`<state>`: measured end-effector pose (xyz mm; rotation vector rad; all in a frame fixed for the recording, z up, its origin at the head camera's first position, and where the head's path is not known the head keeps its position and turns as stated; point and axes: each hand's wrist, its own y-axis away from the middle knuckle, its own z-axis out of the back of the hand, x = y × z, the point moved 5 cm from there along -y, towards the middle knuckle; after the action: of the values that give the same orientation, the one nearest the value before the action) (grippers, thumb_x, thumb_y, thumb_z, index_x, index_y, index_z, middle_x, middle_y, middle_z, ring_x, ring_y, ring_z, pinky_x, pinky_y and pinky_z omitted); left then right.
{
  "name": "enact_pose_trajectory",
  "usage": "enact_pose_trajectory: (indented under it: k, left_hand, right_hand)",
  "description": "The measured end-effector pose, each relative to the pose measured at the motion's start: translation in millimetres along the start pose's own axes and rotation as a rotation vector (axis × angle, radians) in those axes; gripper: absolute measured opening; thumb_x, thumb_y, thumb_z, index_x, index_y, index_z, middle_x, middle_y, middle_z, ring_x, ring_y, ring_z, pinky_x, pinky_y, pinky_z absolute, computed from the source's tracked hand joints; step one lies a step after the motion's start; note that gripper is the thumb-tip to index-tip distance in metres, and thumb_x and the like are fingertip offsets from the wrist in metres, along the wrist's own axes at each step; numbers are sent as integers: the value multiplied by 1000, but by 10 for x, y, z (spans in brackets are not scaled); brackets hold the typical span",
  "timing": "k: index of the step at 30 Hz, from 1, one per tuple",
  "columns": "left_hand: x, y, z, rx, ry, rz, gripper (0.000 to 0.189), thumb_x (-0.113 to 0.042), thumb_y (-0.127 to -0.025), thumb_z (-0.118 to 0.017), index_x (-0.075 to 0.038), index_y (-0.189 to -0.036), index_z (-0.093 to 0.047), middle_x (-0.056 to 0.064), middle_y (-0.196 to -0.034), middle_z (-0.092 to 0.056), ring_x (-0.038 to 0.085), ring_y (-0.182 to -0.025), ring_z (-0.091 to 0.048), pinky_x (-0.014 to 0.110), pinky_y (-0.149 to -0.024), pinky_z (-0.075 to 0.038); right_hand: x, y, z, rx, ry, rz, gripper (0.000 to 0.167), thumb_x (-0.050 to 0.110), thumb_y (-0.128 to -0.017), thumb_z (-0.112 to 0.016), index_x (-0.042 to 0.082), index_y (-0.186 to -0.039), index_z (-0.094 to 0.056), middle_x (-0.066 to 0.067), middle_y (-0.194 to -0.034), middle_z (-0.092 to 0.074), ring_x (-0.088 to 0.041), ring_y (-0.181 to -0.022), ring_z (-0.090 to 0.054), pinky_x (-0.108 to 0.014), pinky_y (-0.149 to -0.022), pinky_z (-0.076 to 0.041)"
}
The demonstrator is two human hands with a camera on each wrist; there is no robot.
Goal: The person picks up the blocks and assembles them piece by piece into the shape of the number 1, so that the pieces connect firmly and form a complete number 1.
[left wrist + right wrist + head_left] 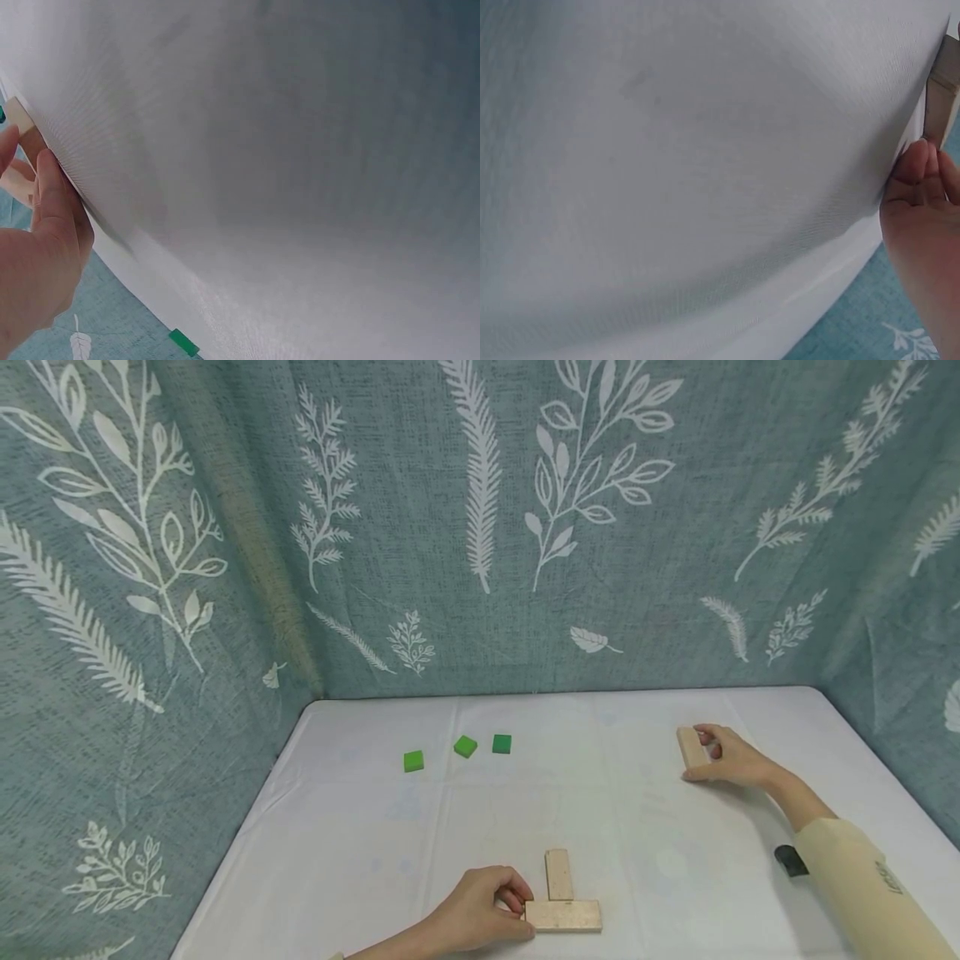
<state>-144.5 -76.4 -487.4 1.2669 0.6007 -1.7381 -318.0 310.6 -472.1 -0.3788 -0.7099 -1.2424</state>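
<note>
My left hand [480,910] pinches the left end of a pale wooden block [564,917] that lies crosswise at the near middle of the table. A second wooden block [558,874] extends away from its far side, so the two form an upside-down T from my side. Far to the right, my right hand [731,756] grips a third wooden block [691,749], thumb at its near end and fingers at its far end. In the left wrist view a wooden block [28,135] shows beyond the fingertips. The right wrist view shows only part of a block [940,105].
Two light green squares [413,762] and a darker green square [502,744] lie toward the back of the white-covered table [337,827]. A small black object [791,861] sits beside the right sleeve. Patterned teal curtains [420,527] hang behind and at both sides.
</note>
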Motion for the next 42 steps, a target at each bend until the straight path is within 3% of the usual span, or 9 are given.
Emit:
enact_pose_trajectory:
  k: [24, 42]
  left_hand:
    - [-8, 6, 4, -6, 10, -20, 25, -6, -73, -83, -8, -92, -67, -7, -79, -63, 3, -73, -60, 17, -67, -50]
    - [20, 2, -1, 1, 10, -16, 25, -6, -73, -83, -9, -92, -67, -6, -78, -64, 4, -72, -60, 17, -67, -49]
  right_hand:
    - [10, 11, -6, -59, 7, -17, 98, 37, -80, -80, -12, -144, -26, -27, -128, -41, -35, -104, -44, -45, -80, -40]
    - [110, 36, -156, -124, -16, -30, 97, 40, -79, -80, -13, -143, -29, -33, -133, -43, -45, -116, -44, -57, -89, -42]
